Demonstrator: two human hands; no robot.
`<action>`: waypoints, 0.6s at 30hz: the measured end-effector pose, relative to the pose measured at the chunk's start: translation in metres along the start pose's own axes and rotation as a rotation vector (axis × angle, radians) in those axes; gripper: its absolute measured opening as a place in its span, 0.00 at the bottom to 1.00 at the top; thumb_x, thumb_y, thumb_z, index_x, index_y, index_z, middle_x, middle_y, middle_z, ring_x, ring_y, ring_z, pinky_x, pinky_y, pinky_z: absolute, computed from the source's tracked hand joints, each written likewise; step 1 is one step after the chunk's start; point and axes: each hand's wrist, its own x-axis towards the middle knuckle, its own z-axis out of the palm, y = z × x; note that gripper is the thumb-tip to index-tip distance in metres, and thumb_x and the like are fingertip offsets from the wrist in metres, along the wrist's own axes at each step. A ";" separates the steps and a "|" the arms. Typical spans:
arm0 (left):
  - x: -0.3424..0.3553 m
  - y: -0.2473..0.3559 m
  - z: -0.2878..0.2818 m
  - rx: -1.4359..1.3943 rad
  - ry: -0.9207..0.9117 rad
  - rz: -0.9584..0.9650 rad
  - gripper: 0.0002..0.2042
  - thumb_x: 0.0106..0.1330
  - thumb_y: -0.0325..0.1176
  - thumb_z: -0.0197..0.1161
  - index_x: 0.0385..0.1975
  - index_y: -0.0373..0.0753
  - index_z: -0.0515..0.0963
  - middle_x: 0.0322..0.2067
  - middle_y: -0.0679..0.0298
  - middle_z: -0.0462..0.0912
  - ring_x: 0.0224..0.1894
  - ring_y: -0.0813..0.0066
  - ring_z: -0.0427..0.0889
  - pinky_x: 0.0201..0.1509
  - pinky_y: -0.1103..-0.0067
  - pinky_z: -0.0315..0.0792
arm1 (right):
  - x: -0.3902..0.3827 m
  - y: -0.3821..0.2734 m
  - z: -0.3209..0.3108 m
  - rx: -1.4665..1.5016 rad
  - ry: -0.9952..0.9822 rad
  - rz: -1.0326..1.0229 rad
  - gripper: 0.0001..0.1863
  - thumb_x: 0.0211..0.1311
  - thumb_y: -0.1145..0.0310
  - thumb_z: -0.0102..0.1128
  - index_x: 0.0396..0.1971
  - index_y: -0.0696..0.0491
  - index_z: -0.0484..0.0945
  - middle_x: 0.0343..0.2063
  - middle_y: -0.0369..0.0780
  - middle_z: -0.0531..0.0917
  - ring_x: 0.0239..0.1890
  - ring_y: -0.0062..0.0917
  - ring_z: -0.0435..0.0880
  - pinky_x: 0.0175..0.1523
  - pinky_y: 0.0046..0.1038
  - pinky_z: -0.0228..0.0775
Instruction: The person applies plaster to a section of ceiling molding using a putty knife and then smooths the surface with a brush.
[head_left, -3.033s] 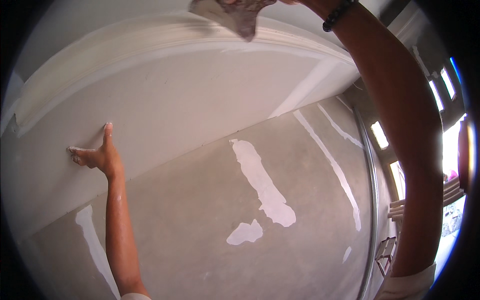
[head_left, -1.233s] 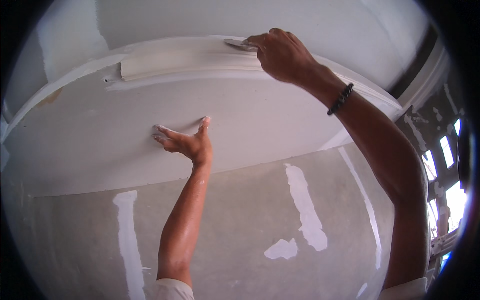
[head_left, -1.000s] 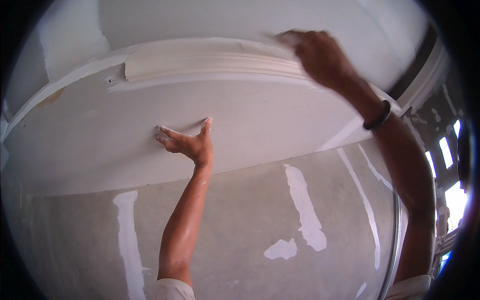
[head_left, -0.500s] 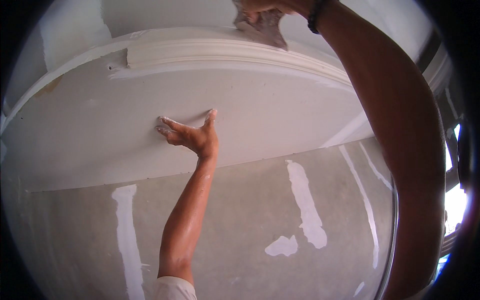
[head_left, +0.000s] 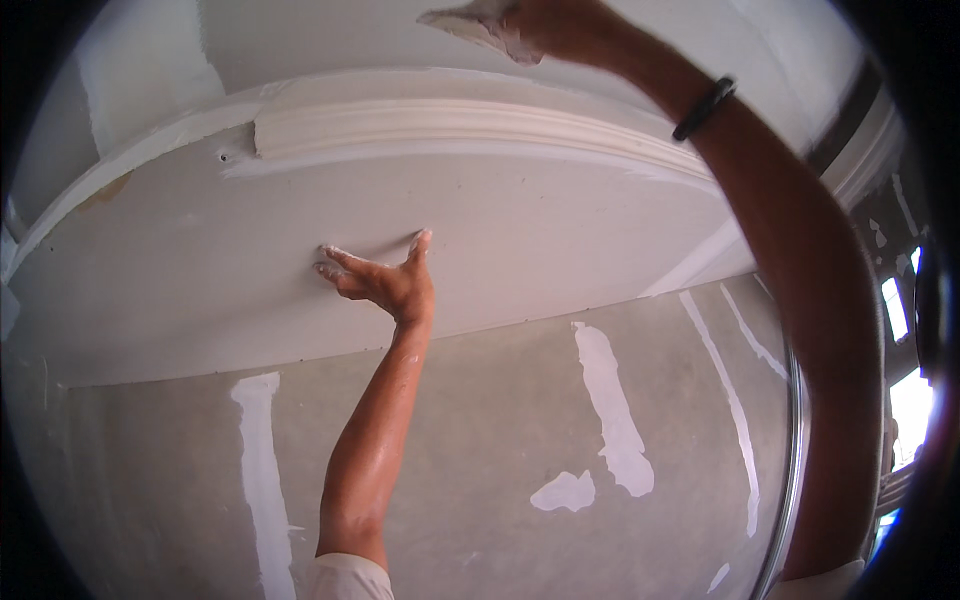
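My left hand (head_left: 392,284) is spread open, its whitened fingertips resting against the smooth pale panel (head_left: 560,220). Nothing is in it. Overhead, my right hand (head_left: 560,28) is closed around a limp, putty-smeared rag (head_left: 478,24), which sticks out to the left with a pointed end. The rag is near the ceiling surface (head_left: 330,35); whether it touches there I cannot tell. Below it runs a cream cornice moulding (head_left: 430,122) along a curved edge, its left end cut square. A dark band circles my right wrist.
Beneath the panel is a grey wall (head_left: 450,450) with white filler strips (head_left: 610,410) and patches. A small hole (head_left: 224,157) shows beside the moulding's left end. At the far right a bright opening (head_left: 910,415) lies beyond a shiny vertical edge (head_left: 795,470).
My right hand has moved up off the moulding's upper edge and turned, so the rag points left instead of hanging down. My left hand remains against the panel.
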 end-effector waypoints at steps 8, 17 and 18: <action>-0.001 -0.007 0.001 0.033 0.010 0.029 0.66 0.44 0.46 0.79 0.68 0.28 0.28 0.66 0.31 0.29 0.70 0.37 0.31 0.68 0.46 0.41 | -0.060 -0.018 0.082 -0.271 0.393 -0.236 0.19 0.57 0.79 0.47 0.45 0.52 0.82 0.34 0.45 0.85 0.43 0.36 0.83 0.52 0.35 0.75; -0.007 0.002 0.013 -0.009 0.010 0.055 0.66 0.43 0.48 0.79 0.68 0.27 0.30 0.65 0.31 0.32 0.69 0.37 0.32 0.68 0.48 0.43 | 0.001 0.100 -0.008 -0.819 -0.053 -0.196 0.09 0.67 0.73 0.51 0.36 0.60 0.79 0.30 0.45 0.82 0.33 0.27 0.80 0.35 0.33 0.76; -0.011 0.001 0.021 -0.024 0.015 0.082 0.66 0.43 0.48 0.79 0.68 0.28 0.30 0.65 0.31 0.32 0.69 0.37 0.32 0.68 0.48 0.43 | 0.013 0.124 -0.011 -0.982 -0.187 -0.392 0.09 0.65 0.73 0.52 0.35 0.61 0.80 0.31 0.45 0.83 0.34 0.27 0.81 0.36 0.34 0.77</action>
